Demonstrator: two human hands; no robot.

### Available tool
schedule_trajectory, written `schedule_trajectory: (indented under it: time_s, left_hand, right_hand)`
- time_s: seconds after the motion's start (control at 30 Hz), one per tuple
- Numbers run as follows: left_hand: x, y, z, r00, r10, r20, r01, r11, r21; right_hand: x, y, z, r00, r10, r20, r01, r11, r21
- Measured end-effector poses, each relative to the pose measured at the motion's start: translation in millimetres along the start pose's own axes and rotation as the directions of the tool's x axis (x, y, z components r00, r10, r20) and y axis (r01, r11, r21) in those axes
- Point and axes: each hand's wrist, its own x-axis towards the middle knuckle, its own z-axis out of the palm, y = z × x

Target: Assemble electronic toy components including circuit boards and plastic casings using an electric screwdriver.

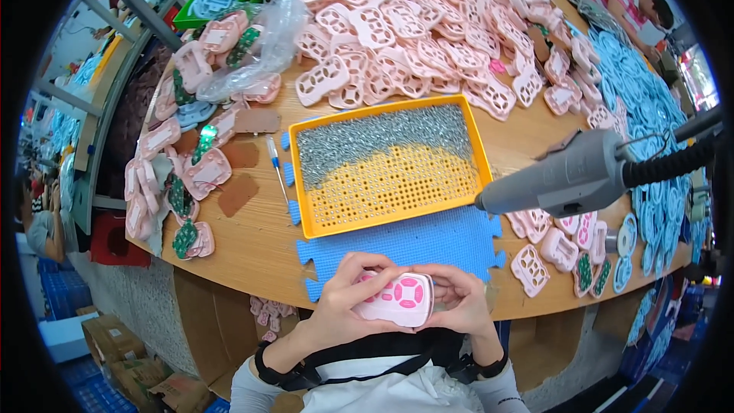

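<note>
Both my hands hold a pale pink plastic controller-like casing (397, 300) with bright pink button pads, close to my body at the table's near edge. My left hand (348, 294) wraps round its left end, with the thumb across the top face. My right hand (459, 300) grips the right end between fingers and thumb. Just beyond them lies a blue foam mat (397, 248). On that mat rests a yellow perforated tray (302, 203), with many small silver screws (382, 134) heaped along its far side.
A grey electric screwdriver (566, 176) hangs over the tray's right side. Pale pink shells (413, 27) pile up at the back. Green circuit boards (206, 141) and open casings lie left, near a blue-handled screwdriver (274, 154). Light blue parts (650, 122) heap at right.
</note>
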Motion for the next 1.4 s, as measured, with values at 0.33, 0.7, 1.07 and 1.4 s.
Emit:
schedule_trajectory:
  time_s: [0.33,0.7,1.07,1.4]
  left_hand:
    - [6,-9,-7,0.888,-0.344,-0.306,0.007,0.675,-0.737]
    - [-9,9,-2,0.885,-0.234,-0.402,0.093,0.936,-0.340]
    - [-17,6,7,0.940,0.002,-0.340,-0.004,1.000,-0.005]
    - [-19,-8,-36,0.798,-0.476,-0.370,0.153,0.754,-0.639]
  right_hand:
    - [15,1,1,0.995,0.033,-0.090,-0.024,0.994,0.102]
    - [12,-20,42,0.936,-0.213,-0.279,0.105,0.928,-0.356]
    - [20,-4,53,0.956,0.292,0.031,-0.182,0.506,0.843]
    - [-22,-41,-11,0.837,0.101,-0.537,0.085,0.947,0.309]
